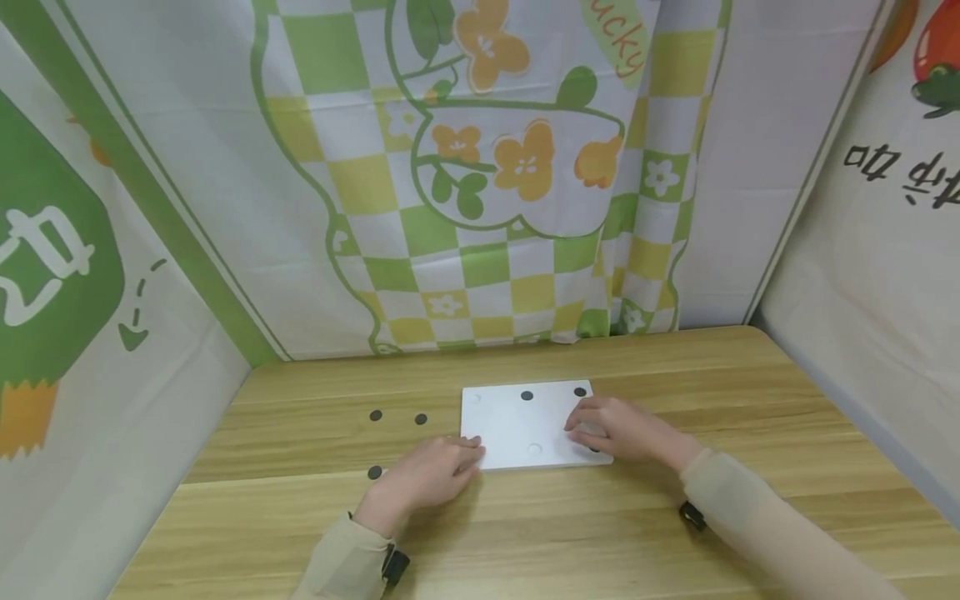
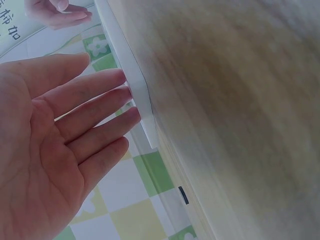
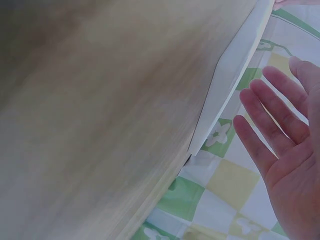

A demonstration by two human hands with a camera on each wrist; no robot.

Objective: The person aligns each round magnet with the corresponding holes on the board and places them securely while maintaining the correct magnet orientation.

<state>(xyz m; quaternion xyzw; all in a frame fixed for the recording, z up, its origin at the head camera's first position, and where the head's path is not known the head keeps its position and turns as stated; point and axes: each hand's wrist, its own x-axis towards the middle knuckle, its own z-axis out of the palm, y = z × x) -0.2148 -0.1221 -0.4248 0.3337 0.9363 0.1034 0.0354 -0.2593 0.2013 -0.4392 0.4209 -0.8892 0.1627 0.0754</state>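
Note:
A white rectangular board lies on the wooden table, with pale round marks near its upper left corner and lower edge. Black discs sit on it: one at the top middle, one at the top right, and one at the lower right, partly covered by the right hand. My left hand touches the board's left edge with extended fingers, also seen in the left wrist view. Above the board's right side is my right hand; the right wrist view shows its fingers loosely extended, holding nothing.
Left of the board, three more black discs lie on the table: an outer one, one closer to the board, and a nearer one beside the left hand. A patterned curtain hangs behind the table.

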